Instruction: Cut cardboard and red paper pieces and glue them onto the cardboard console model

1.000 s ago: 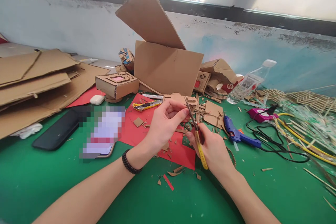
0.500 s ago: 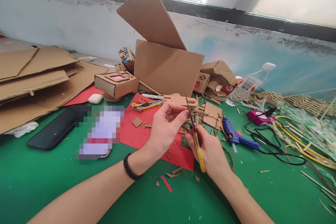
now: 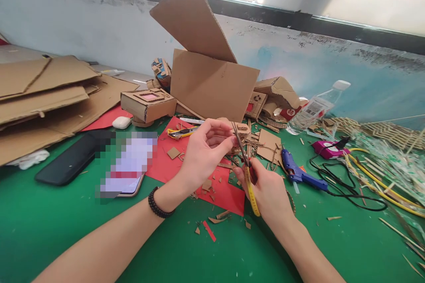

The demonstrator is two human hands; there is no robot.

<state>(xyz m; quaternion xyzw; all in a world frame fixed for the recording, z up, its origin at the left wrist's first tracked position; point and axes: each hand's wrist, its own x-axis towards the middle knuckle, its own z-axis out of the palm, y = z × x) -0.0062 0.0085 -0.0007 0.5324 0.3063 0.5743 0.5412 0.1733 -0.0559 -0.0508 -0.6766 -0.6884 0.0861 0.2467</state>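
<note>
My right hand (image 3: 270, 192) grips yellow-handled scissors (image 3: 247, 170), blades pointing up and away, slightly parted. My left hand (image 3: 204, 152), with a black bead bracelet at the wrist, pinches a small piece of cardboard (image 3: 236, 140) right at the blades. Both hands hover over a red paper sheet (image 3: 172, 159) strewn with cardboard scraps on the green table (image 3: 49, 221).
A blue glue gun (image 3: 297, 170) with black cable lies right of my hands. A yellow utility knife (image 3: 181, 132), white pen, cardboard box model (image 3: 148, 104), folded cardboard sheets, a phone (image 3: 64, 163), a water bottle (image 3: 314, 108) and sticks at far right surround them.
Both hands stayed together and shifted slightly; the scissor blades have closed in on the small piece held by my left fingers.
</note>
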